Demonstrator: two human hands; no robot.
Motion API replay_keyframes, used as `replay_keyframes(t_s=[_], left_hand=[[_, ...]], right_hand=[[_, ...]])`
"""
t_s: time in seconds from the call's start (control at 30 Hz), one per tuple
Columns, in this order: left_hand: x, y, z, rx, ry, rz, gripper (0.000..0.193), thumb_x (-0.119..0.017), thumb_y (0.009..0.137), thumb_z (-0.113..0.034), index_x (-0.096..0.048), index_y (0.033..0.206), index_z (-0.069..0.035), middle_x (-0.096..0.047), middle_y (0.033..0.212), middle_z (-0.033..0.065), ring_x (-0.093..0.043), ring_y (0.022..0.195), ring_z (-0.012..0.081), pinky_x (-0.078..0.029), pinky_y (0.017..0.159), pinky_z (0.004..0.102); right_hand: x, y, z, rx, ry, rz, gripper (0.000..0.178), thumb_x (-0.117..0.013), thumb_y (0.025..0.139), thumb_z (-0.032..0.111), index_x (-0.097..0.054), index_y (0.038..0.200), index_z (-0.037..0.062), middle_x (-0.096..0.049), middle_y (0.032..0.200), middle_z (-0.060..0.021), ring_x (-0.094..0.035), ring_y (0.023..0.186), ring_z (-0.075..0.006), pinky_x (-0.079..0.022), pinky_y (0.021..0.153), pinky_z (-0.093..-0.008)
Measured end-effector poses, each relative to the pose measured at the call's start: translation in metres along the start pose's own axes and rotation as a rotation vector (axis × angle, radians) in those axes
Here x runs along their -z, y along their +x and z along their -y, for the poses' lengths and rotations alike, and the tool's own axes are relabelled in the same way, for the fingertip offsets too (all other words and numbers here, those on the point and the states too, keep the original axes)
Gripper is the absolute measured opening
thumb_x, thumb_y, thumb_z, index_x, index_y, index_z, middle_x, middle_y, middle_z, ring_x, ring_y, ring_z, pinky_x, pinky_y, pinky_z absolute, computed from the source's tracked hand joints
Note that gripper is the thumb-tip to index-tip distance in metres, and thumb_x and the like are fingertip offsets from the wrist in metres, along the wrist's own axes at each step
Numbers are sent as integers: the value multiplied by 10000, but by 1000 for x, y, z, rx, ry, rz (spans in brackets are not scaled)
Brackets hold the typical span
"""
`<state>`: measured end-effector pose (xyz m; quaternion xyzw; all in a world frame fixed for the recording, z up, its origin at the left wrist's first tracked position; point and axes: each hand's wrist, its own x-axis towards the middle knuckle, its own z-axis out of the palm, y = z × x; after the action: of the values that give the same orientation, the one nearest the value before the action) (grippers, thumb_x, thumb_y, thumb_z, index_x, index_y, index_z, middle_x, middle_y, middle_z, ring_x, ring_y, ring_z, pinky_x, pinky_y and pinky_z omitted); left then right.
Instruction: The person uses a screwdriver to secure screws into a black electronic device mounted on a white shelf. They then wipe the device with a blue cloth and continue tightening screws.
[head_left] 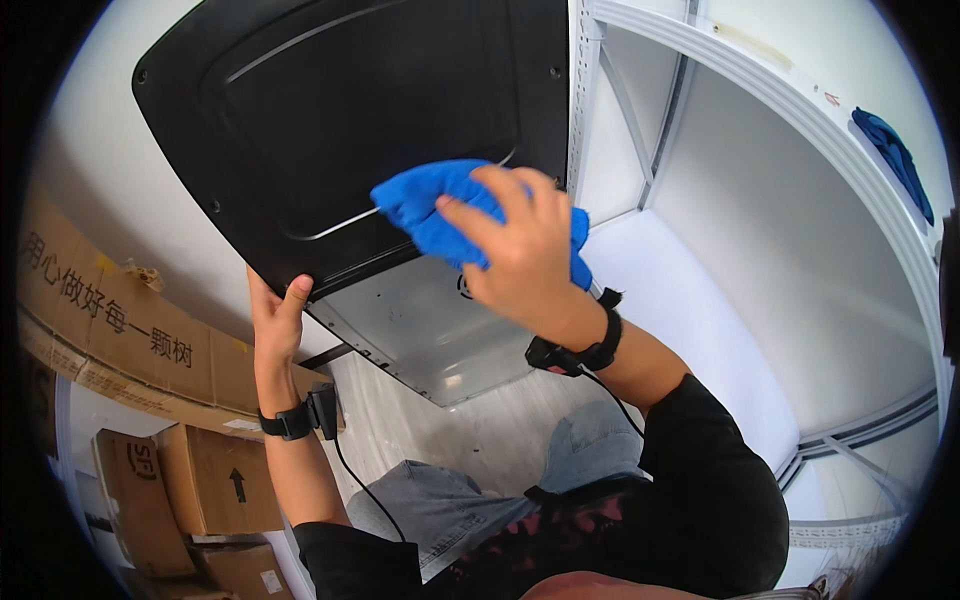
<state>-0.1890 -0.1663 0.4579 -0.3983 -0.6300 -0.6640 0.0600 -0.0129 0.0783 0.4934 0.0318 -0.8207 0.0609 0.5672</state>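
Observation:
A large black panel with rounded corners, screws and a raised outline tops a grey metal case. At the panel's lower left corner, my left hand grips the edge, thumb on the near side and the other fingers mostly hidden. My right hand is closed on a bunched blue cloth, held against or just over the lower right part of the panel; contact cannot be made out. Some blur shows on the right fingers. Black straps with small cabled devices circle both wrists.
Cardboard boxes are piled at the lower left, with a long carton above them. On the right stands a white metal shelf frame with white boards. A darker blue cloth lies on its upper edge. Below is a pale wood-look floor.

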Motion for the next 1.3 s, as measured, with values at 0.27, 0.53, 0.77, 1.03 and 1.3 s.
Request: replay_keyframes(t_s=[0.27,0.53,0.77,1.03,1.3], left_hand=[[2,-1,-7,-6,-17,15,811,-745,802,-242,-277,1425,-17,-438,1343,100,-417,1221,201,-314,1051,325],[-4,1,-12,-3,-138,11,791,-716,781,-89,-266,1428,-21,-419,1373,102,-404,1251,202,-298,1072,327],[-4,1,-22,-18,-167,32,763,-713,781,-81,-291,1415,-24,-447,1348,94,-415,1240,190,-293,1067,320],[-5,2,-14,-72,-194,35,678,-733,797,-111,-358,1354,-22,-507,1273,77,-468,1171,172,-342,1027,319],[-1,1,-19,-66,-108,27,632,-703,790,-76,-379,1331,-32,-514,1229,76,-471,1154,182,-355,1014,324]], right_hand=[[23,17,-39,55,0,-61,411,-678,565,52,-699,972,111,-560,1076,-131,-527,932,-324,-425,741,-403],[33,100,-39,25,-141,-346,336,-696,632,128,-693,969,121,-571,1023,-170,-548,878,-350,-476,743,-414],[-2,159,22,82,-186,-432,411,-624,574,94,-692,978,134,-534,1002,-121,-510,894,-334,-430,669,-434],[-50,161,117,320,-65,-274,135,-644,575,90,-628,708,85,-531,928,-128,-482,843,-299,-343,628,-399],[8,172,13,140,-187,-362,378,-656,574,92,-706,942,165,-562,1080,-108,-520,971,-332,-453,718,-438]])
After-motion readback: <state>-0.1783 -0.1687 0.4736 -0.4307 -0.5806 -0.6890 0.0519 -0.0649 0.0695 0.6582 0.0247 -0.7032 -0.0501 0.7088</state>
